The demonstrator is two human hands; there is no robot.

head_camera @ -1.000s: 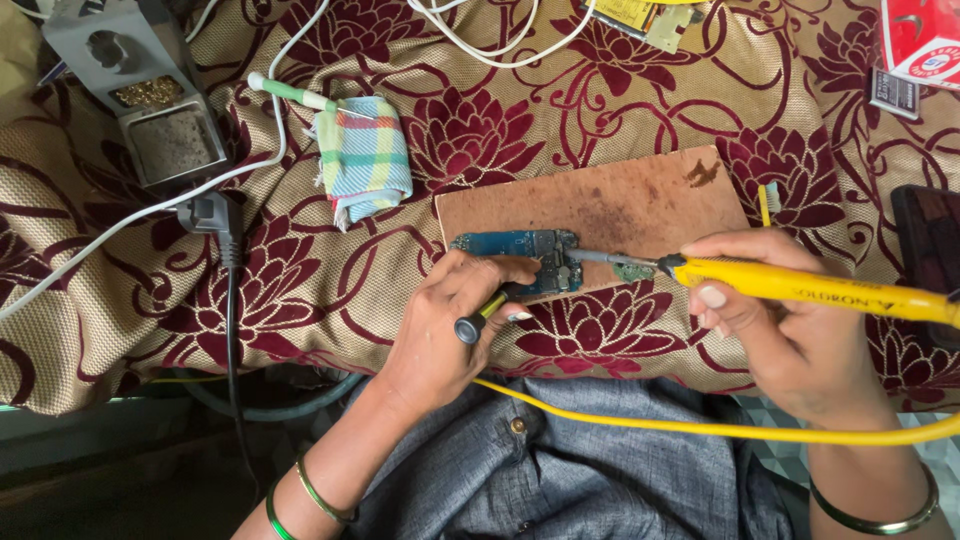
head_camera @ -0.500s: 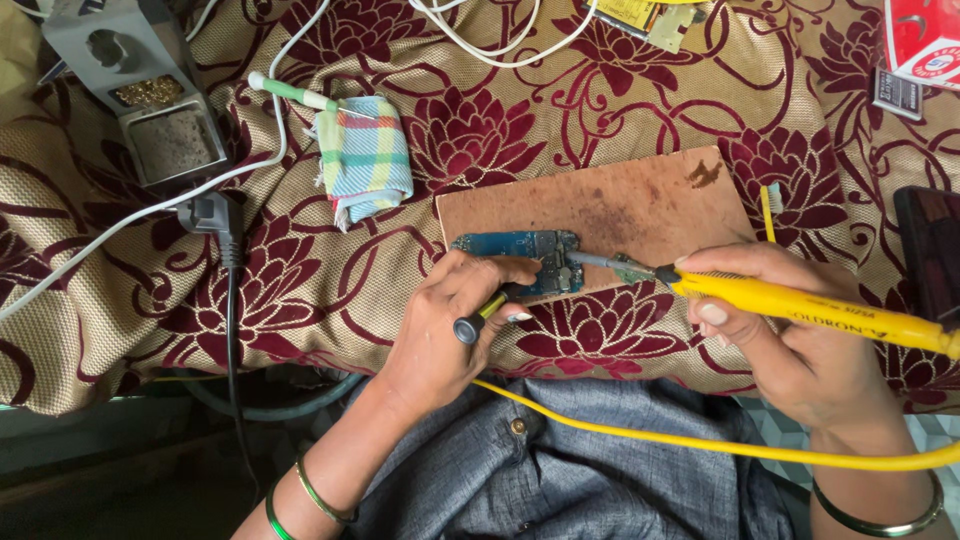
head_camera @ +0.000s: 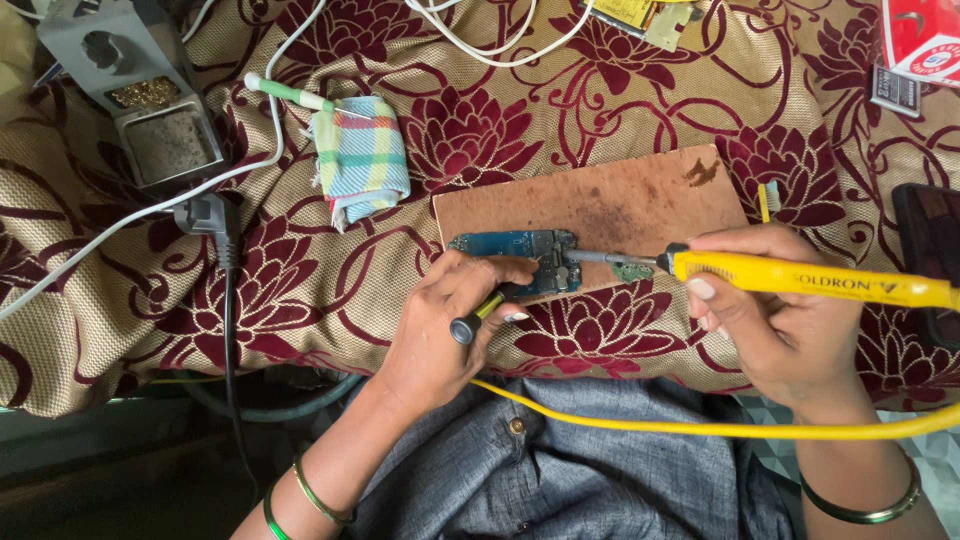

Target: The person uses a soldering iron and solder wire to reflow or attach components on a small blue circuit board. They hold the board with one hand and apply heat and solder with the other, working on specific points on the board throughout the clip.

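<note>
Right hand [head_camera: 775, 320]: my fingers are closed around the yellow iron [head_camera: 800, 280], thumb beneath, barrel running off right. Since a second ago the hand has slid left and the metal tip has come in over the board's right end, beside a small green part [head_camera: 632, 270]; contact itself is too small to tell. I judge this the start of a joint: tip brought to the work, not yet lifted.

Left hand [head_camera: 440, 320]: my fingers are closed on a thin black-and-yellow tool [head_camera: 478, 315], while the fingertips press the board [head_camera: 520, 250] down. This hand has not shifted, so the board stays pinned.

Board: blue, long and narrow, studded with small metal cans and pads, lying flat at the near edge of a brown slab [head_camera: 600, 205], centre of the scene.

Around:
- yellow cord [head_camera: 700, 425], trailing near, across grey cloth in my lap
- floral spread [head_camera: 300, 260], maroon on tan
- checked rag [head_camera: 360, 160], left of the slab
- iron stand [head_camera: 140, 100], far left
- black plug [head_camera: 205, 215], left
- white cables [head_camera: 480, 30], far
</note>
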